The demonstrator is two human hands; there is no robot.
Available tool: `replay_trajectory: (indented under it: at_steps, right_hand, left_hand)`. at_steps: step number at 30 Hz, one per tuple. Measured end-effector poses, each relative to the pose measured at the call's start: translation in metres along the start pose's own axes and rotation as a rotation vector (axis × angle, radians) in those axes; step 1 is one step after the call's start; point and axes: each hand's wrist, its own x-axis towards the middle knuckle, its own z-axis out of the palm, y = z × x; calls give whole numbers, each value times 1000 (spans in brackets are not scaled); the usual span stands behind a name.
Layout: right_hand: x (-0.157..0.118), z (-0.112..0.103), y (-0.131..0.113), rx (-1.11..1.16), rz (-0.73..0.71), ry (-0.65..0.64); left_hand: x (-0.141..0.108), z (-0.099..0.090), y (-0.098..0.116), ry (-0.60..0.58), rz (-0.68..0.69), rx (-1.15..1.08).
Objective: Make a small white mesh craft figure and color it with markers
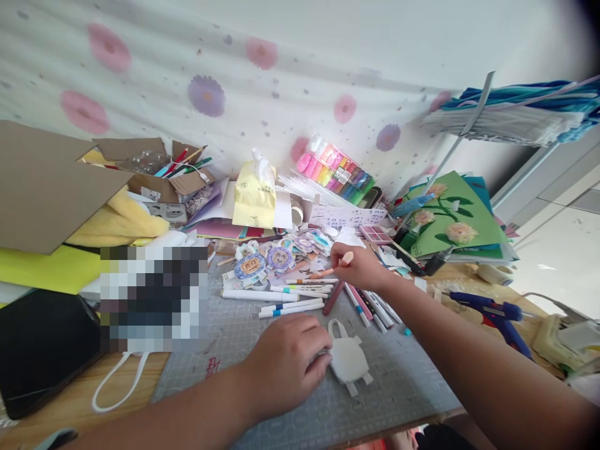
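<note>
My left hand [293, 353] is closed, its thumb and fingertips pinching the left edge of a white cutout [349, 360] with small tabs and a loop at its top. The cutout lies on the grey cutting mat [225, 381]. Farther back, my right hand [359, 265] has its fingers closed around a peach-coloured pen [323, 274], which points left over the decorated cutouts. Beneath that hand lie several white markers [370, 306]. More pens, among them a thick white marker [248, 295], rest left of it. Blue and purple decorated badge-like cutouts [250, 265] sit behind these pens.
A blue glue gun [492, 312] lies at the right. Behind are a yellow tissue pack [254, 197], a colourful marker set [340, 172] and a green flower picture [450, 215]. On the left stand a cardboard box [173, 184] and a black tablet-like object [47, 350].
</note>
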Motion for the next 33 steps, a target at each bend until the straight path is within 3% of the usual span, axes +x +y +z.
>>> replay_trajectory:
  at_steps: [4, 8, 10, 12, 16, 20, 24, 33]
  right_hand:
    - [-3, 3, -7, 502, -63, -5]
    - [-31, 8, -12, 890, -70, 40]
    - [-52, 15, -14, 1018, -61, 37]
    - [-71, 27, -17, 1107, -55, 24]
    - [-94, 52, -22, 1204, -20, -13]
    - [-105, 64, -24, 1258, 67, -52]
    - [-115, 62, -22, 1288, 100, -130]
    - [-117, 47, -18, 1322, 288, -92]
  left_hand:
    - [2, -3, -1, 86, -156, -102]
    - [5, -2, -8, 200, -417, -294]
    - [6, -1, -10, 192, -455, -411]
    - [6, 0, -10, 123, -396, -479]
    - [6, -2, -4, 2, -259, -408]
    - [4, -3, 2, -104, -259, -320]
    - [1, -1, 5, -170, -257, -272]
    - [6, -4, -1, -213, -352, -127]
